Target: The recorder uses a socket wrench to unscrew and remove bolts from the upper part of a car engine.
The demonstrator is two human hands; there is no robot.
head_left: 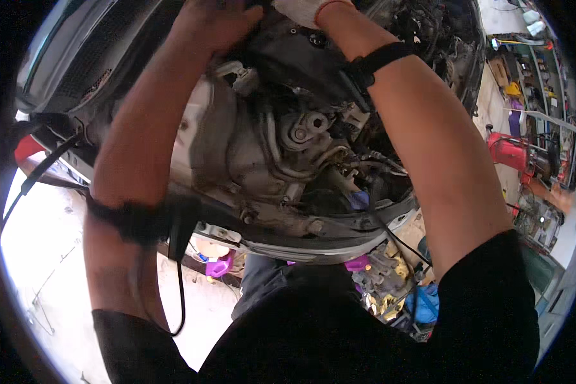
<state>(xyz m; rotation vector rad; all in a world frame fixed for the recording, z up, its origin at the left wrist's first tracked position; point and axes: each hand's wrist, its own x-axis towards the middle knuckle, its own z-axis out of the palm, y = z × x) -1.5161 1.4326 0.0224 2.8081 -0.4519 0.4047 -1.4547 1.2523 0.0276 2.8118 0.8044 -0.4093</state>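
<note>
Partly cropped far across the engine [299, 133], left hand [219, 24] and right hand [303, 9]: can't tell spread or hold; floor [51, 269] lies left.

Pale floor [51, 246] bearing purple jug [220, 267]; to right, grey metal parts [381, 278], blue bag [427, 303]

one head-worn wide fisheye view, facing down past the wearer's torso [307, 320], engine bay [240, 157] close below

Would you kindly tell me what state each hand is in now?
Bare left hand: fingers run out at the top edge; grip cannot be told.
Right hand in pale, red-cuffed glove: cut off there too; cannot be told.
</note>
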